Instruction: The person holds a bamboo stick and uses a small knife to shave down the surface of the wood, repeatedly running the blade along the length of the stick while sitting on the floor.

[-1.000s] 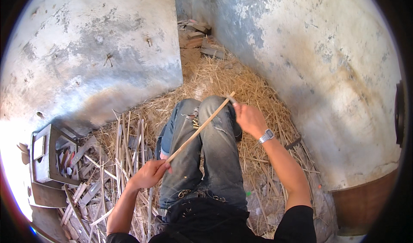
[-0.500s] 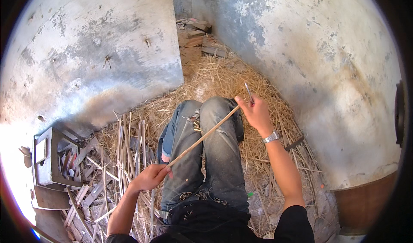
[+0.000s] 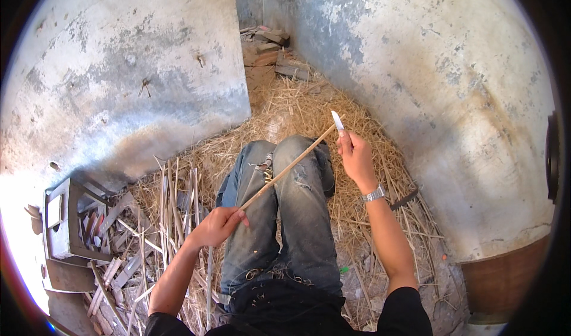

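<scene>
My left hand (image 3: 217,225) is closed around the lower end of a thin wooden stick (image 3: 291,164), which slants up to the right across my jeans. Its far end rises past my right knee. In my right hand (image 3: 356,157), near that far end, is a small knife (image 3: 337,121) with its pale blade pointing up and away. The blade lies close beside the stick's tip; I cannot tell if they touch. The knife's handle is hidden in my fist. My legs in worn, torn jeans (image 3: 306,229) are beneath the stick.
Straw and shavings (image 3: 297,107) cover the floor around my legs. Several long wooden strips (image 3: 169,202) stand at my left, beside a wooden box-like stand (image 3: 70,247). A dark curved tool (image 3: 405,199) lies by my right forearm. Weathered walls (image 3: 452,92) close in on both sides.
My right fingers have left the stick, and the knife has turned so its blade shows broadside at the stick's far end. My left hand has shifted slightly up and right with the stick.
</scene>
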Demonstrator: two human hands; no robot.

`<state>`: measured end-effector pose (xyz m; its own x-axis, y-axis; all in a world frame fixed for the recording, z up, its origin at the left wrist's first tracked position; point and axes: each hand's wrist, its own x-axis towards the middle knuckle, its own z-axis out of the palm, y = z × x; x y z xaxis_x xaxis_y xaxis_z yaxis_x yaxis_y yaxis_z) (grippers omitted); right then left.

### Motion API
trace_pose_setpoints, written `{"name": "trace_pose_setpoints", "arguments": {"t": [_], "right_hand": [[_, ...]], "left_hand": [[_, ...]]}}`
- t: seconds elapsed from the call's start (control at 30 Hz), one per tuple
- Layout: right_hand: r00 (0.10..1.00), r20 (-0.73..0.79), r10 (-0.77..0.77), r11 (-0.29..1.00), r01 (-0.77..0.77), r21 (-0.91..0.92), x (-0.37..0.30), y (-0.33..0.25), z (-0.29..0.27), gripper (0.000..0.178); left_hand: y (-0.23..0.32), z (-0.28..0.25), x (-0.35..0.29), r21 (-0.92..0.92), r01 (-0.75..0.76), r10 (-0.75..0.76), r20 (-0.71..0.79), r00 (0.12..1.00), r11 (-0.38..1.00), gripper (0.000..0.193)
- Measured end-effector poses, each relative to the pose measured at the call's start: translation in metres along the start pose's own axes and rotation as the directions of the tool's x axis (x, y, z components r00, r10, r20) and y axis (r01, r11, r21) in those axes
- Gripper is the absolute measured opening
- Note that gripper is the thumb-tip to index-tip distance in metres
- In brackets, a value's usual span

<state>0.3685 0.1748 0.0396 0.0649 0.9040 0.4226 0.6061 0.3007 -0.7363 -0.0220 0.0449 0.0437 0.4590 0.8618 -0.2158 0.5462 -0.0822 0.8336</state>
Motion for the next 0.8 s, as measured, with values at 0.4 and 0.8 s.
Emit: {"name": "trace_pose_setpoints", "arguments": {"t": [0.4,0.8], "right_hand": [[0.963,0.229,-0.140,0.967,0.184,-0.179,-0.014,-0.030,0.022,0.040],[0.981,0.190,-0.035,0.959,0.086,-0.271,-0.010,-0.021,0.005,0.048]], "left_hand": [[-0.006,0.001,0.017,-0.013,-0.079,0.078,-0.024,0.997,0.997,0.040],[0.004,0.013,0.030,-0.043,-0.044,0.043,-0.031,0.999,0.998,0.042]]}}
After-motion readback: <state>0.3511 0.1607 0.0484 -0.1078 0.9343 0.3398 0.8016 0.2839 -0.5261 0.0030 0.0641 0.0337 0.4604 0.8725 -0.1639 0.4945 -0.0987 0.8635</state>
